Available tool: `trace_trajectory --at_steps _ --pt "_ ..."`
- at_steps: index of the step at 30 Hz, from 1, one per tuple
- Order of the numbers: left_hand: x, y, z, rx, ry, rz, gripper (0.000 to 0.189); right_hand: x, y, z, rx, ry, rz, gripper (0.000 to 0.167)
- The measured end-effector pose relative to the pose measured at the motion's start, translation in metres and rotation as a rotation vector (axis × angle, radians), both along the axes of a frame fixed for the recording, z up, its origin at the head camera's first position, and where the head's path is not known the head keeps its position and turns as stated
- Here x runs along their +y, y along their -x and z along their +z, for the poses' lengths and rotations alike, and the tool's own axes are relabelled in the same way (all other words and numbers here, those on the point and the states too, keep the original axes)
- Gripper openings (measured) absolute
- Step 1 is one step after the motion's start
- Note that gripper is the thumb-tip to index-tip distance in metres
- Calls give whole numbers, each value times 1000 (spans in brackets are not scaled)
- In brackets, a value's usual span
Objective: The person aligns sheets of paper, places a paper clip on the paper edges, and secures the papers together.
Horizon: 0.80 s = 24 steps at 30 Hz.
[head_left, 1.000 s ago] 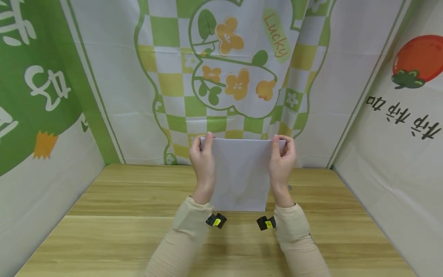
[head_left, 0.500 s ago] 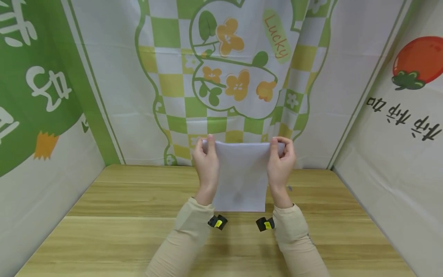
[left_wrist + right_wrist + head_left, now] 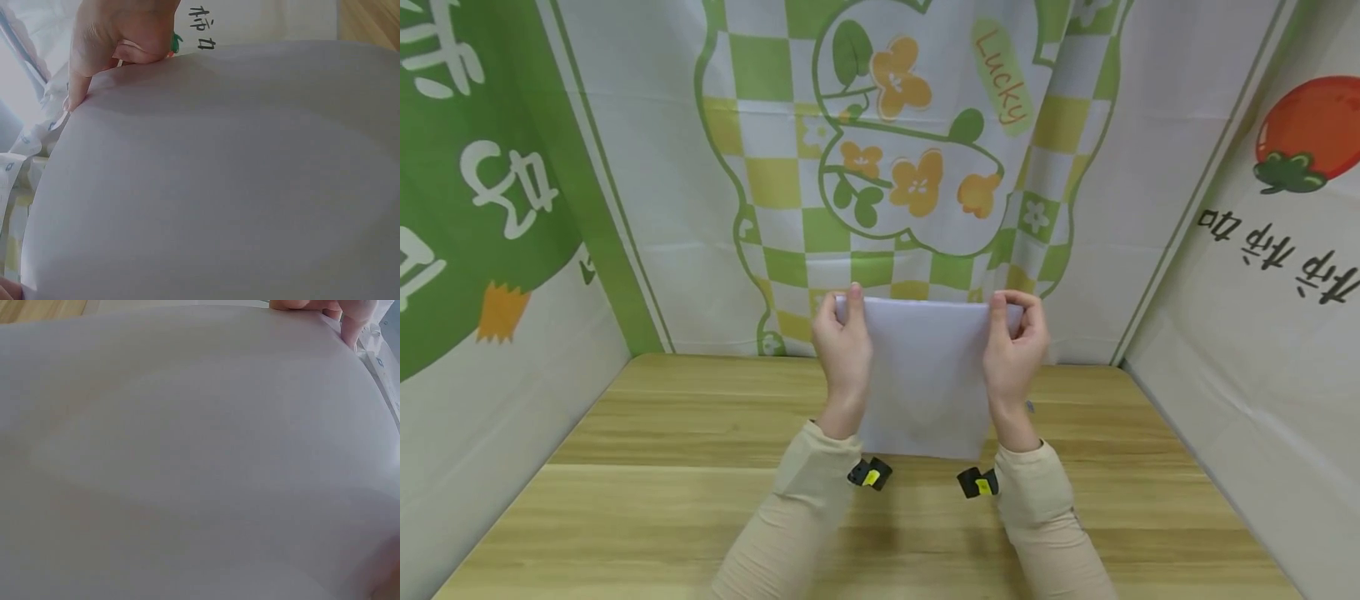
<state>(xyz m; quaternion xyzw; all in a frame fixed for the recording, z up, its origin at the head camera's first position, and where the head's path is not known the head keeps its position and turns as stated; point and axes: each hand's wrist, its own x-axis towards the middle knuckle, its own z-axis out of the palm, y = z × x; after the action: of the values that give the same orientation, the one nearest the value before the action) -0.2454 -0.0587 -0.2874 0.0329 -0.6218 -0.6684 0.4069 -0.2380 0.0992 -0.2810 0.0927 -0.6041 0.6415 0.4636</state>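
Note:
White paper [image 3: 925, 375] is held up in front of me by its top edge. My left hand [image 3: 844, 358] pinches the upper left corner, thumb on the near side. At the upper right corner my right hand [image 3: 1015, 358] pinches it the same way. The lower edge hangs down at the table; whether it touches, I cannot tell. In the left wrist view the paper [image 3: 206, 175] bows and fills most of the picture, with the right hand [image 3: 125, 31] at its far corner. The right wrist view is nearly all paper [image 3: 206, 437]. Whether it is several sheets is unclear.
A wooden table [image 3: 670, 517] spreads under both arms. Behind it hangs a patterned curtain [image 3: 775, 183], with printed cloth walls at both sides. A small grey object [image 3: 1030, 407] lies beside the right wrist. Black wrist devices [image 3: 870, 475] sit at the inner cuffs.
Both hands dipped and came slightly closer together half a second ago, then rose and spread apart again with the paper. Both keep their grip on its corners.

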Motion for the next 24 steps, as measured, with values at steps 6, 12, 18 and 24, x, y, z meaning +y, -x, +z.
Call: trace_trajectory --at_steps 6,12,18,24 --pt "0 -1 2 -9 -2 3 33 2 -1 -1 -51 20 37 25" --pt "0 -2 4 -9 -6 13 31 4 0 -3 -93 16 48 19" --pt "0 -5 8 -10 2 4 31 4 3 1 -87 33 68 13" --pt "1 -6 7 2 2 4 31 2 7 -2 -96 48 74 13"
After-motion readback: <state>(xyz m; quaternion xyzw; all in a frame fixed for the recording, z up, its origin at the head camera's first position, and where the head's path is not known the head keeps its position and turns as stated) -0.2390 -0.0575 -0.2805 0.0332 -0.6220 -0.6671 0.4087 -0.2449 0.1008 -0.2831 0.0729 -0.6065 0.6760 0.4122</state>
